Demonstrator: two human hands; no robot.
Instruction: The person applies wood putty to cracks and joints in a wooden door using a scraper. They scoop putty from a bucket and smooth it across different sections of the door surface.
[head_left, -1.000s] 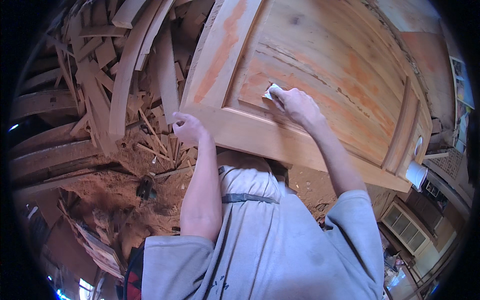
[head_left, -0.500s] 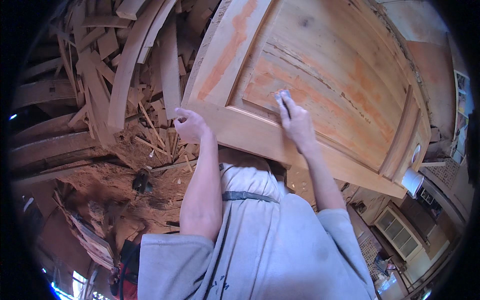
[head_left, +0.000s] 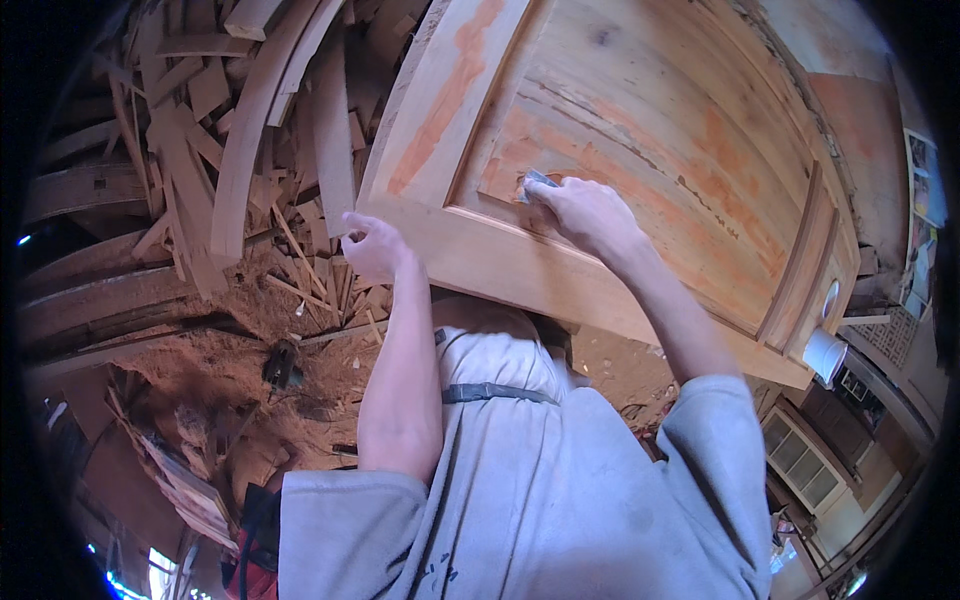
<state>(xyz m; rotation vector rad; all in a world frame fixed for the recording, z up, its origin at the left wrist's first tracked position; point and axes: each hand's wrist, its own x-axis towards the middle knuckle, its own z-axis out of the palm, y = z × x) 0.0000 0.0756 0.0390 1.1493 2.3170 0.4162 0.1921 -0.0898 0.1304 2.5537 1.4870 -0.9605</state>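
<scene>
A wooden panel door lies in front of me, smeared with orange filler in streaks along its panel and frame. My right hand grips a small putty knife, its end on an orange patch near the panel's lower left corner. Just off the door's near left corner is my left hand, fingers curled inward and the index finger bent out. What the left fingers hold, if anything, is hidden.
Wood offcuts are heaped on the left, with sawdust below them. A white cup-like container sits at the door's right end. A dark tool-like object lies in the sawdust.
My right hand has moved left with the putty knife and turned so the forearm slants more. The left hand has shifted very little.
</scene>
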